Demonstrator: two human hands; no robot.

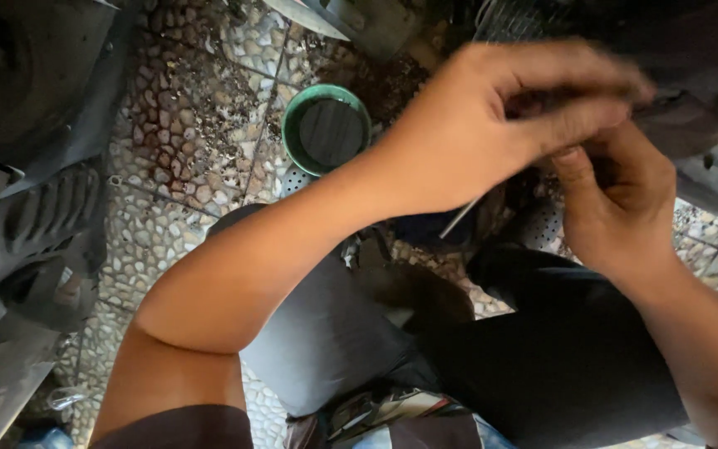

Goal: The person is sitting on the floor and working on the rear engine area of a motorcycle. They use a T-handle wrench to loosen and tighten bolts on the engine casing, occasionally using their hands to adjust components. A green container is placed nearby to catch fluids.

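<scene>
Head view, left to right: grey ribbed plastic machine covers point(39, 224) lie on a pebble-patterned tiled floor point(184, 125). Beside them stands a round green-rimmed bowl point(326, 129) with a dark inside. Over the bowl's right side, the left hand point(492, 125) reaches across, fingers pinched together on a small dark part point(542, 101), blurred. A thin pale metal rod point(461, 219) slants below that hand. Just right, the right hand point(617, 199) curls beneath, thumb touching the same part, against dark machine housing point(700, 108).
</scene>
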